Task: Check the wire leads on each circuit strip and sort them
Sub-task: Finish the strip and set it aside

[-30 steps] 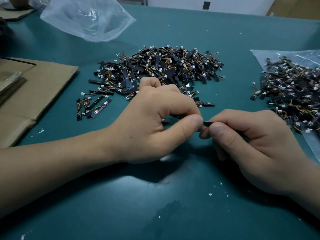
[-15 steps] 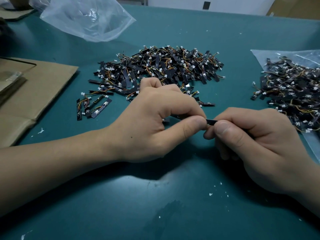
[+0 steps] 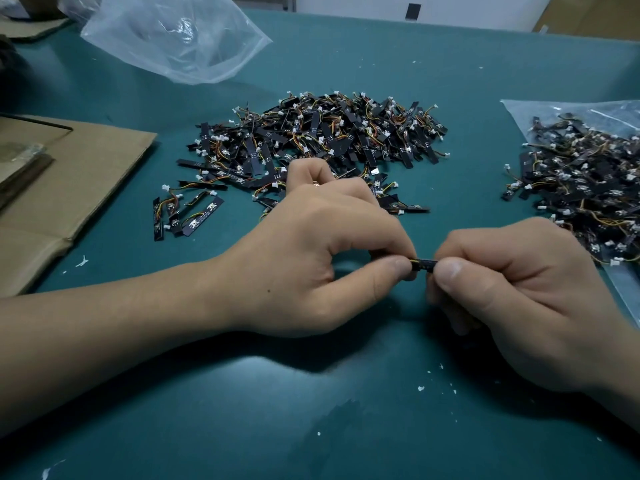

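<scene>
Left hand (image 3: 311, 258) and right hand (image 3: 519, 289) are each pinching one end of a thin black circuit strip (image 3: 423, 264) between thumb and curled fingers, over the teal tabletop (image 3: 346, 427). A loose heap of black wired strips (image 3: 329, 133) is lying at 12 o'clock from the hands, and a second heap (image 3: 588, 188) is sitting on a clear plastic bag (image 3: 519, 112) at 2 o'clock.

dim, soft overhead light; dark shadows beneath the forearms, wide-angle bending at edges.
</scene>
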The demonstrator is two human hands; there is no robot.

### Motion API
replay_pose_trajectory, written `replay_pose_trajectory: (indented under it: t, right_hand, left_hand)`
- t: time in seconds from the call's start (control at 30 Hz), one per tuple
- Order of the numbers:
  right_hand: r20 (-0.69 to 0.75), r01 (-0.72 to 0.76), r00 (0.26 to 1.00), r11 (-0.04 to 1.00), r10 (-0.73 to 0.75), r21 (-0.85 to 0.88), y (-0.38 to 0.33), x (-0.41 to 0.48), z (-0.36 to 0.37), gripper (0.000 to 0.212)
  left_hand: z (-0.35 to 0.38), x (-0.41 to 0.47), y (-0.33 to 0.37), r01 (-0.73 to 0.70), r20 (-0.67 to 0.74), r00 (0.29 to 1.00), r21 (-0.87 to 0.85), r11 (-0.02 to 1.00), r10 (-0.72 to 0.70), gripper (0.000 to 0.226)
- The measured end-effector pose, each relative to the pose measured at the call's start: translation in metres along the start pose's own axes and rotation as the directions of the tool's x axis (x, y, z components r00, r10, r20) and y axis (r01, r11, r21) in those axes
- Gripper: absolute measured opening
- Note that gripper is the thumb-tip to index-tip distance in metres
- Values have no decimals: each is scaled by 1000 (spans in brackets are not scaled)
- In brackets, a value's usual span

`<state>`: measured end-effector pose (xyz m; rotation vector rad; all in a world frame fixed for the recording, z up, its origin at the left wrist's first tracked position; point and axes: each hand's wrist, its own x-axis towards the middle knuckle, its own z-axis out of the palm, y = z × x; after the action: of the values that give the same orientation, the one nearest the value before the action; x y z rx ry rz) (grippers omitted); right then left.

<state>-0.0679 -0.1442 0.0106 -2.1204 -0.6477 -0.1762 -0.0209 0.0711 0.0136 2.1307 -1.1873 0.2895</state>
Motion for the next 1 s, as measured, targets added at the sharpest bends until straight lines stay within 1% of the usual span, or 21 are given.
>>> replay_pose_trajectory:
  t: [0.17, 0.37, 0.47, 0.53, 0.63, 0.87, 1.0]
  right_hand:
    - [24, 16, 1000, 1000, -15, -12, 0, 0, 2, 29]
    - [-1, 23, 1000, 999, -23, -44, 1, -1, 1, 30]
    - [-29, -9, 1000, 997, 6, -79, 4, -1, 0, 32]
    - [-29, -17, 999, 999, 16, -43, 4, -1, 1, 30]
    - [-36, -13, 999, 1000, 13, -6, 3, -1, 2, 28]
    - [-70, -17, 997, 1000, 18, 6, 3, -2, 3, 28]
    - [-68, -2, 998, 1000, 3, 15, 3, -1, 3, 27]
  left_hand:
    - [-3, -1, -1, 28, 10, 1000, -69, 997, -28, 20]
    - [0, 0, 0, 55, -4, 998, -38, 998, -55, 21]
    - [1, 0, 0, 38, -1, 999, 33, 999, -38, 23]
    - [1, 0, 0, 42, -26, 999, 30, 999, -41, 24]
    - [-1, -1, 0, 59, -32, 998, -47, 997, -61, 25]
    - [0, 0, 0, 62, -48, 997, -6, 998, -62, 23]
    - [-1, 0, 0, 52, -53, 997, -47, 998, -54, 23]
